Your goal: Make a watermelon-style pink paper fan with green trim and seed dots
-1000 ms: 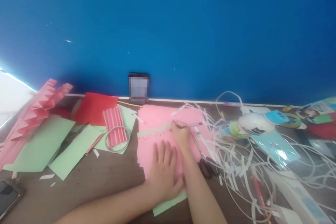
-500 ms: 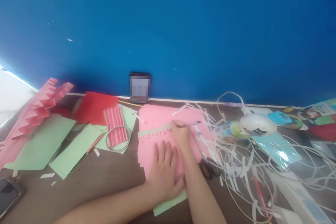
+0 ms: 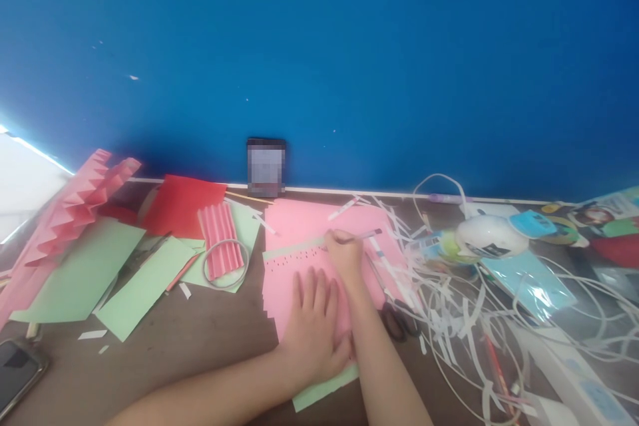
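My left hand (image 3: 313, 323) lies flat with its fingers stretched out, pressing on the pink paper (image 3: 289, 219). My right hand (image 3: 345, 254) is closed around a slim pen (image 3: 369, 234), whose upper end points right; its tip is hidden by the fingers. Rows of small dark marks run across the pink sheet left of that hand, just below a pale green strip (image 3: 294, 248). Under my left wrist a piece of green paper (image 3: 325, 389) sticks out at the near edge. Black-handled scissors (image 3: 394, 323) lie to the right of my right forearm.
To the left are green sheets (image 3: 144, 286), red paper (image 3: 184, 206), pleated pink paper (image 3: 221, 233) with a ring (image 3: 244, 266) over it, and a phone (image 3: 20, 373). Paper strips and cables (image 3: 464, 326) tangle at right beside a white lamp-like object (image 3: 486, 236). A blue wall (image 3: 319, 66) stands behind.
The view has shifted very slightly. The row of marks seems to reach a little nearer my right hand; both hands stay almost in place.
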`<control>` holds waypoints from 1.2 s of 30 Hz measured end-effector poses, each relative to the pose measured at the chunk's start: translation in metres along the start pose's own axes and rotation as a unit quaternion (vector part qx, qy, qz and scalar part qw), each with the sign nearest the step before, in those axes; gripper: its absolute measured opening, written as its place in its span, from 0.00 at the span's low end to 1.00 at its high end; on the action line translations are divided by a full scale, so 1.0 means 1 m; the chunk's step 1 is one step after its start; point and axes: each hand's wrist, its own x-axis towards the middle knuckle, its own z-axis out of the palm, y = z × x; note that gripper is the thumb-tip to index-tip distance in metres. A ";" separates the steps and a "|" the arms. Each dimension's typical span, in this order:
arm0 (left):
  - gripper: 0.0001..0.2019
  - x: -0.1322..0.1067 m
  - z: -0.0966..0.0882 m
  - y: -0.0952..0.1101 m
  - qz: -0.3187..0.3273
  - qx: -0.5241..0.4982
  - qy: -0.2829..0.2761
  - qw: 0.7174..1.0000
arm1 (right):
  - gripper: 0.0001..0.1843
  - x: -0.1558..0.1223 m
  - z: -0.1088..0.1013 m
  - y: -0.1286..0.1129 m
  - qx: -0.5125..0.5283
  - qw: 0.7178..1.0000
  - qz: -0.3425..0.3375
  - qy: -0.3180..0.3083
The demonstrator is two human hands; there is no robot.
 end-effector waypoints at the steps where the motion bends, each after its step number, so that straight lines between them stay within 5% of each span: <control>1: 0.33 0.000 0.001 0.000 0.000 0.001 0.002 1.000 | 0.16 0.000 0.000 0.000 0.001 1.000 -0.001 -0.001; 36: 0.33 0.000 0.003 0.000 0.005 -0.014 0.021 1.000 | 0.15 0.000 -0.003 -0.006 0.005 0.999 0.037 0.035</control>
